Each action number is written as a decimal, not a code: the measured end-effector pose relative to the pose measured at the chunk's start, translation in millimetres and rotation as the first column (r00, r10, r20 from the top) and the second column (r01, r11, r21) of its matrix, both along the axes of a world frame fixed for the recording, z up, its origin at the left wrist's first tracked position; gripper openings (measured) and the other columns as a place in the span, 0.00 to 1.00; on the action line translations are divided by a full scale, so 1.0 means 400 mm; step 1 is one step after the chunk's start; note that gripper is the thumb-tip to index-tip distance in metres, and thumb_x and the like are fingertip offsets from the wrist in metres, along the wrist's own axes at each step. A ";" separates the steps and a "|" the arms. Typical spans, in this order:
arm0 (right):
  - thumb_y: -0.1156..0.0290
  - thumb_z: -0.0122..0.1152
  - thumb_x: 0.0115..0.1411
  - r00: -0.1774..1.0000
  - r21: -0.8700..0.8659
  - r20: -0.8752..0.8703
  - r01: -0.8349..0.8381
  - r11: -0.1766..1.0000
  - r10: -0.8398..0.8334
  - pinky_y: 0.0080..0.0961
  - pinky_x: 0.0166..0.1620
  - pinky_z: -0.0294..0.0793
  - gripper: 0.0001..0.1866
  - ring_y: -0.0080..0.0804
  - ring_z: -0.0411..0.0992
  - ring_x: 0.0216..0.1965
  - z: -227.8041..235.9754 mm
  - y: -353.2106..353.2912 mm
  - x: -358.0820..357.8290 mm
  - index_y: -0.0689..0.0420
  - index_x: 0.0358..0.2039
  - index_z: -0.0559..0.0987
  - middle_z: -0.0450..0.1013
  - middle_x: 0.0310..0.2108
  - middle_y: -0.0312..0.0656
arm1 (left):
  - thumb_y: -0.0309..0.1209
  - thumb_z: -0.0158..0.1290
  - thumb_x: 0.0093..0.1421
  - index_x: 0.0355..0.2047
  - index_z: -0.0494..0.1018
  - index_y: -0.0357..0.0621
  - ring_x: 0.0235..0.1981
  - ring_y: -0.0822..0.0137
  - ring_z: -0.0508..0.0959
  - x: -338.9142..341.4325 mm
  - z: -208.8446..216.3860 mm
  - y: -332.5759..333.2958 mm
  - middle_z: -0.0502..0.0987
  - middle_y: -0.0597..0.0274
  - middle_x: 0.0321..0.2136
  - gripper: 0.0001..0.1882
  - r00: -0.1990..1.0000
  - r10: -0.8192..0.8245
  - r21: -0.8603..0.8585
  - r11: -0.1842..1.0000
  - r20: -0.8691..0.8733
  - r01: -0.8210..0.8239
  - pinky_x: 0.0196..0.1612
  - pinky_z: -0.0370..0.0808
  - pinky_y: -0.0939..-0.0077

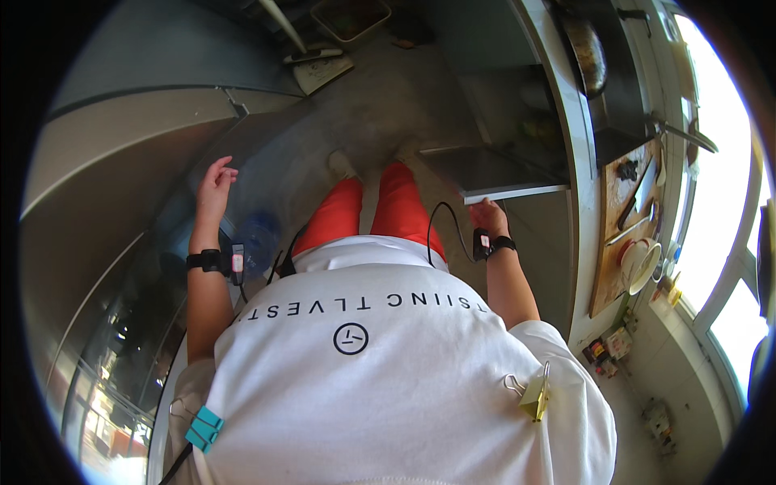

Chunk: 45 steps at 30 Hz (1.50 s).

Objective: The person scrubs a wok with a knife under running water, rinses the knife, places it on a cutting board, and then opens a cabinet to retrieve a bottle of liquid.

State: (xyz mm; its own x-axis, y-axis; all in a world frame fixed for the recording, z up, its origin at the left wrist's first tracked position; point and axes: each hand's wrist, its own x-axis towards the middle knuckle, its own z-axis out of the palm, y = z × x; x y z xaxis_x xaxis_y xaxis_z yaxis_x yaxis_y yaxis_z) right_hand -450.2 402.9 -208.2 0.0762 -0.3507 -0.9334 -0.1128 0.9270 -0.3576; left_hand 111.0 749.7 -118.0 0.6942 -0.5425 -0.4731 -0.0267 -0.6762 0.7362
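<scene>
My right hand is at the pale outer edge of a dark cabinet door, its fingers closed round that edge. The door stands swung out from the counter, with the dim cabinet interior showing beyond it. My left hand hangs in the air on the other side, nearest the grey metallic appliance front. It holds nothing, and its fingers are loosely bent and apart. Both wrists wear black straps with small devices and cables.
On the right counter, a wooden cutting board carries a knife and a bowl. A wok sits farther back. A clear blue water jug stands by my left leg. A dustpan and a bin are on the far floor.
</scene>
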 end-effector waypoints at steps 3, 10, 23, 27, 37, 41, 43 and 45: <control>0.63 0.49 0.66 0.966 -0.029 -0.174 -0.198 0.980 0.190 0.24 0.28 0.73 0.11 0.31 0.73 0.26 0.020 0.046 -0.078 0.56 0.34 0.74 0.73 0.26 0.39 | 0.25 0.46 0.66 0.53 0.71 0.43 0.35 0.74 0.76 0.019 -0.002 -0.039 0.78 0.62 0.36 0.15 0.999 -0.053 -0.017 0.998 -0.008 0.053 0.44 0.73 0.79; 0.69 0.55 0.59 0.822 0.149 -0.499 -0.232 0.961 0.276 0.35 0.33 0.71 0.12 0.40 0.73 0.29 0.104 0.073 -0.135 0.65 0.37 0.77 0.75 0.28 0.46 | 0.26 0.46 0.66 0.53 0.71 0.40 0.35 0.75 0.75 0.024 0.013 -0.129 0.77 0.63 0.35 0.15 0.995 -0.096 -0.069 0.993 -0.027 0.094 0.43 0.73 0.80; 0.68 0.63 0.55 0.848 -0.620 -0.508 -0.480 0.621 0.149 0.31 0.54 0.69 0.29 0.42 0.71 0.53 -0.067 -0.561 0.278 0.66 0.55 0.69 0.73 0.50 0.51 | 0.29 0.46 0.67 0.52 0.72 0.45 0.35 0.74 0.77 -0.084 0.025 -0.184 0.78 0.63 0.33 0.14 0.999 -0.044 -0.014 0.999 0.019 0.044 0.43 0.74 0.79; 0.60 0.63 0.54 0.742 -0.477 -0.596 -0.635 0.608 0.307 0.36 0.53 0.69 0.28 0.50 0.71 0.52 -0.166 -0.753 0.402 0.65 0.51 0.72 0.73 0.49 0.53 | 0.28 0.44 0.68 0.53 0.70 0.41 0.35 0.73 0.76 -0.120 0.012 -0.197 0.78 0.61 0.35 0.15 0.994 0.058 -0.089 0.994 -0.092 -0.066 0.44 0.73 0.78; 0.63 0.63 0.56 0.876 -0.785 -0.474 -0.371 0.497 -0.094 0.36 0.55 0.67 0.28 0.46 0.69 0.54 -0.327 -0.915 0.524 0.64 0.54 0.71 0.69 0.53 0.55 | 0.28 0.46 0.67 0.52 0.69 0.38 0.36 0.71 0.76 -0.204 -0.014 -0.261 0.77 0.59 0.35 0.15 0.964 0.166 -0.131 0.972 -0.208 -0.195 0.45 0.73 0.78; 0.64 0.62 0.57 0.909 -0.848 -0.416 -0.382 0.368 -0.013 0.34 0.48 0.70 0.23 0.40 0.73 0.46 -0.264 -0.790 0.531 0.66 0.49 0.73 0.75 0.45 0.53 | 0.26 0.46 0.67 0.52 0.70 0.38 0.35 0.73 0.75 -0.224 -0.043 -0.279 0.77 0.61 0.35 0.14 0.958 0.163 -0.153 0.967 -0.237 -0.203 0.44 0.73 0.80; 0.68 0.63 0.58 0.887 -0.792 -0.454 -0.446 0.416 0.086 0.30 0.44 0.71 0.15 0.30 0.71 0.38 -0.224 -0.681 0.567 0.66 0.40 0.75 0.77 0.38 0.47 | 0.27 0.47 0.66 0.52 0.70 0.38 0.34 0.74 0.75 -0.223 -0.053 -0.302 0.78 0.61 0.34 0.14 0.959 0.159 -0.115 0.975 -0.234 -0.190 0.43 0.73 0.80; 0.75 0.65 0.55 0.944 -0.821 -0.266 -0.328 0.468 0.196 0.24 0.40 0.70 0.10 0.22 0.68 0.33 -0.193 -0.558 0.633 0.60 0.37 0.75 0.74 0.31 0.35 | 0.27 0.47 0.66 0.51 0.70 0.39 0.34 0.74 0.76 -0.223 -0.054 -0.328 0.78 0.61 0.34 0.14 0.961 0.145 -0.124 0.976 -0.235 -0.178 0.43 0.73 0.80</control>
